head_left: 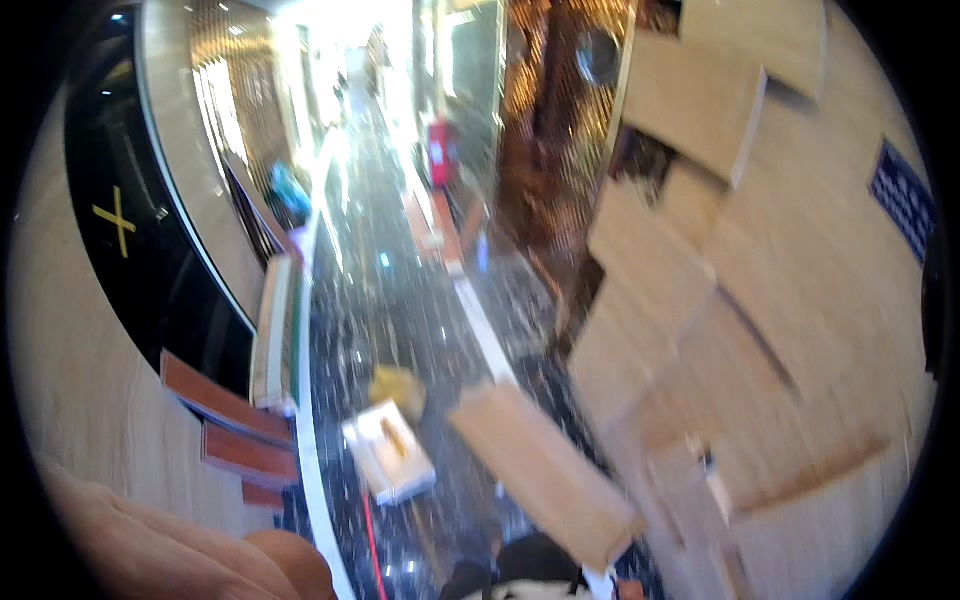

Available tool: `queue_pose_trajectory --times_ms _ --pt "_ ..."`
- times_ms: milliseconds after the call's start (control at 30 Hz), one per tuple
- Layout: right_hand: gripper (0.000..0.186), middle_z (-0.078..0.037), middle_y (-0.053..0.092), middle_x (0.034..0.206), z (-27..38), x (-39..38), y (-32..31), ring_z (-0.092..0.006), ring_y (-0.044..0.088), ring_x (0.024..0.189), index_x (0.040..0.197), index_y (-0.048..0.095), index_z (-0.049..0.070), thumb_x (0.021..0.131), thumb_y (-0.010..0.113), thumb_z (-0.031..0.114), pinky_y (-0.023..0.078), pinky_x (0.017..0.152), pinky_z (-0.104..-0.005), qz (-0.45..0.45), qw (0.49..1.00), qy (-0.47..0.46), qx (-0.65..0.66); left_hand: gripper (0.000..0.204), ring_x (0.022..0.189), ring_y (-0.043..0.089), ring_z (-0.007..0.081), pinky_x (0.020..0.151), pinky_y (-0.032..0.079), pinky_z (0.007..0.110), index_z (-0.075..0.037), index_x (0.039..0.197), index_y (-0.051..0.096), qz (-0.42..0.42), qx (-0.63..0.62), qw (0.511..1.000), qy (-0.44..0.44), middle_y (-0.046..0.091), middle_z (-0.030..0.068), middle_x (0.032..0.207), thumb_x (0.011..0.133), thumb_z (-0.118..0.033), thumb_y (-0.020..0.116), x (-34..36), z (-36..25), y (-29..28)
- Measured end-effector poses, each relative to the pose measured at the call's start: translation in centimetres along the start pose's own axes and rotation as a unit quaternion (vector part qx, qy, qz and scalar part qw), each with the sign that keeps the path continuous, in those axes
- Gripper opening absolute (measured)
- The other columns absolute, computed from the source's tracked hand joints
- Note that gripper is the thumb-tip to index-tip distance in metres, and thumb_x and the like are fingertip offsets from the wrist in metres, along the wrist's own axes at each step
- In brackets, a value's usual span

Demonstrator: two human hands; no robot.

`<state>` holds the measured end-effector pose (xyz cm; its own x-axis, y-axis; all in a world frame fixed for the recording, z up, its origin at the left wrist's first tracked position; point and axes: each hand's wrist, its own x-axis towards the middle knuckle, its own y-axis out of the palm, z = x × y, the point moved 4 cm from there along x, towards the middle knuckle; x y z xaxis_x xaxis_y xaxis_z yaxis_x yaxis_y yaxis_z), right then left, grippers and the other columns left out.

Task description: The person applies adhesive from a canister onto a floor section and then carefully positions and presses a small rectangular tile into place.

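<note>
My left hand [190, 550] is a large blurred patch of skin at the lower left, close to the camera; its fingers cannot be made out. Close by are reddish-brown boards [250, 450] stacked against the left wall. At the bottom edge, a small bit of skin, seemingly my right hand [630, 591], shows beside the near end of a long beige panel [540, 470]. Whether it grips the panel is hidden. The panel lies slanted in view, its far end pointing up and left. Dark and white clothing [530, 575] shows just below it.
A white box [390, 455] with a yellowish-brown item on it rests on the dark glossy floor [390, 310], near a yellow lump [398, 388]. Beige panels, some standing out, cover the right wall [800, 250]. Farther off stand a red object [440, 153] and a blue bag [290, 190].
</note>
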<state>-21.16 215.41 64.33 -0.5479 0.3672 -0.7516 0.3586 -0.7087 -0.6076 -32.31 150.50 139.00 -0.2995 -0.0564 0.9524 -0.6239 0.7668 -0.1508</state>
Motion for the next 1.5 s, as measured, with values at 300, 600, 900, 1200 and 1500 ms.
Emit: queue_pose_trajectory --times_ms 300,600,900,1200,1500 --pt "0.065 -0.021 0.069 0.098 43.1 4.6 -15.5 -0.0285 0.064 0.09 0.108 0.066 -0.008 0.094 0.06 0.055 0.051 0.08 -0.0432 -0.068 0.969 -0.236 -0.005 0.019 0.072 0.059 0.0134 0.065 0.049 0.029 -0.005 0.111 0.065 -0.092 0.009 0.993 -0.079 0.063 0.0065 0.086 0.103 -0.022 0.061 4.3 21.1 7.7" --pt "0.031 -0.009 0.07 0.074 57.2 15.9 -8.3 -0.0198 0.064 0.059 0.089 0.076 0.0 0.095 0.067 0.029 0.05 0.054 -0.0394 -0.04 0.983 -0.157 0.087 0.014 0.072 0.062 0.0134 0.065 0.051 0.028 -0.005 0.109 0.066 -0.039 -0.029 0.999 -0.016 0.065 0.007 0.087 0.102 -0.017 0.062 9.2 43.0 11.6" --pt "0.028 -0.007 0.071 0.084 80.8 16.6 -5.6 -0.0174 0.066 0.07 0.107 0.072 0.001 0.103 0.061 0.026 0.052 0.066 -0.0329 0.025 0.933 -0.15 0.327 0.017 0.085 0.064 0.0122 0.075 0.052 0.028 -0.005 0.113 0.069 -0.04 0.003 0.87 -0.492 0.069 0.0065 0.101 0.1 -0.015 0.066 -0.5 73.2 24.6" --pt "0.035 -0.001 0.068 0.104 122.3 5.9 1.7 -0.0107 0.059 0.098 0.122 0.068 0.003 0.105 0.06 0.032 0.047 0.089 -0.0282 0.366 0.828 -0.269 0.328 0.055 0.115 0.065 0.0228 0.098 0.053 0.034 0.007 0.138 0.056 0.157 -0.345 0.493 -0.783 0.065 0.0165 0.13 0.097 -0.027 0.072 -23.7 82.9 38.5" --pt "0.057 -0.009 0.057 0.144 142.7 29.8 10.5 -0.0193 0.054 0.13 0.153 0.048 0.011 0.107 0.054 0.045 0.044 0.107 -0.0353 0.46 0.816 -0.35 0.004 0.032 0.086 0.067 0.0188 0.072 0.053 0.032 -0.003 0.118 0.067 -0.001 -0.076 0.467 -0.881 0.07 0.0068 0.099 0.096 -0.027 0.071 -23.9 100.2 39.4"
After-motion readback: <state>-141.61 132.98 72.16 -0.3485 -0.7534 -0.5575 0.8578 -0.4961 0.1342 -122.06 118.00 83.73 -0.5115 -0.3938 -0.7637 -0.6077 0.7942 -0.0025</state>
